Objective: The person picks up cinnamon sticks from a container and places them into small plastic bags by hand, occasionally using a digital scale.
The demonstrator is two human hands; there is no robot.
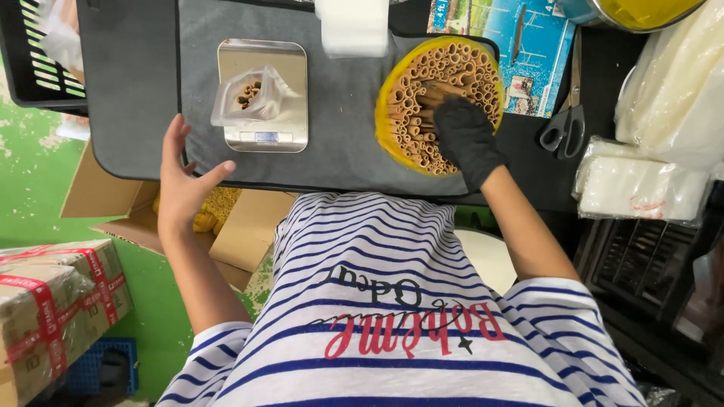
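Cinnamon sticks [422, 98] hide gloved right hand's [466, 136] fingertips, grip unclear; left hand [181, 181] spread, holding nothing.

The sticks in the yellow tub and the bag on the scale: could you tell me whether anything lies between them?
Nothing visible does. Only bare grey mat lies between the tub, where the gloved right hand grips sticks, and the bag on the scale.

Single head view, looking steeply down, close over grey mat [339, 143]
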